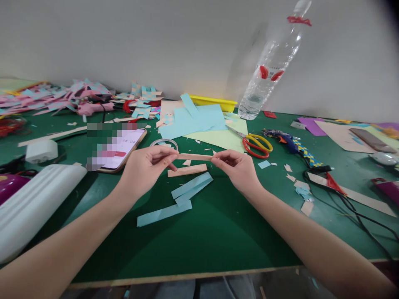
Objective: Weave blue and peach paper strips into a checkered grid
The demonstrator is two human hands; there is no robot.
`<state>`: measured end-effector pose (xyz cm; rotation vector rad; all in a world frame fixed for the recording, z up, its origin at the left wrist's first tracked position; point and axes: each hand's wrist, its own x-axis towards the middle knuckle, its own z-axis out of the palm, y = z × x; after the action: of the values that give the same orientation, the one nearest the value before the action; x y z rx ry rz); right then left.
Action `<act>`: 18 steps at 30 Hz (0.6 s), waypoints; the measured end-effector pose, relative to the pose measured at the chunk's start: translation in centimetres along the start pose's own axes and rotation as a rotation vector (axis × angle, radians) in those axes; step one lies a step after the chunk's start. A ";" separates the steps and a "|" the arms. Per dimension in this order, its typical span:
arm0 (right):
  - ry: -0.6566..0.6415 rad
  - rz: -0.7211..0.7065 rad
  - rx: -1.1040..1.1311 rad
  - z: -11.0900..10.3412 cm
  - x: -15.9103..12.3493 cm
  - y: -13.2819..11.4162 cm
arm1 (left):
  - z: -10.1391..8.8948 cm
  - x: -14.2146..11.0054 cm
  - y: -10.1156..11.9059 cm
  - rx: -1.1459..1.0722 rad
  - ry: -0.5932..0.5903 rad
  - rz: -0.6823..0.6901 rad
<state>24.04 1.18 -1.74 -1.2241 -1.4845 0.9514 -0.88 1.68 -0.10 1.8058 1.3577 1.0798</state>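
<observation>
A narrow pale-orange paper strip (pixel 195 157) is stretched level between my two hands, a little above the green table. My left hand (pixel 151 162) pinches its left end, and my right hand (pixel 234 165) pinches its right end. Just below it lies another pale-orange paper strip (pixel 187 170). Nearer to me are light-blue paper strips (pixel 191 187), one of them folded at an angle. A clear ring (pixel 164 142), perhaps a roll of tape, sits behind my left fingers, which partly cover it. Scissors with red and yellow handles (pixel 256 145) rest beyond my right hand.
Light-blue paper sheets (pixel 199 120) lie at the back before a yellow tray (pixel 215 101). A plastic bottle (pixel 271 66) leans against the wall. On the left are a phone (pixel 124 147), a white adapter (pixel 42 150) and a pink glue gun (pixel 95 108). Black cables (pixel 352 207) cross the right side.
</observation>
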 end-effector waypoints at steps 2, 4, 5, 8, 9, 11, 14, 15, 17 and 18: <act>0.002 -0.014 -0.017 0.0 0.0 0.0 | 0.0 0.0 0.1 -0.001 -0.003 0.004; 0.008 -0.030 -0.026 -0.1 0.1 -0.1 | -0.1 0.1 0.1 -0.003 -0.011 0.008; 0.012 -0.036 -0.029 -0.1 0.1 -0.1 | -0.1 0.1 0.1 -0.001 -0.020 0.011; 0.025 -0.051 -0.046 -0.3 0.1 -0.3 | -0.2 0.1 0.1 0.028 -0.054 0.021; 0.031 -0.057 -0.054 -0.3 0.1 -0.3 | -0.2 0.1 0.1 0.041 -0.061 0.023; 0.039 -0.075 -0.072 -0.4 0.1 -0.5 | -0.2 0.1 0.1 0.062 -0.061 0.023; 0.040 -0.108 -0.106 -0.4 0.0 -0.8 | -0.3 0.1 0.1 0.097 -0.047 0.014; 0.038 -0.118 -0.120 -0.4 0.0 -0.8 | -0.3 0.0 0.0 0.116 -0.048 0.010; 0.036 -0.128 -0.146 -0.4 0.0 -0.8 | -0.3 0.0 0.0 0.166 -0.056 0.004; 0.040 -0.127 -0.157 -0.4 0.0 -0.8 | -0.3 0.0 0.0 0.189 -0.063 0.003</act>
<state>24.24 0.99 -0.94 -1.2368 -1.6094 0.7335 -1.17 1.70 0.01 1.9601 1.4608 0.9141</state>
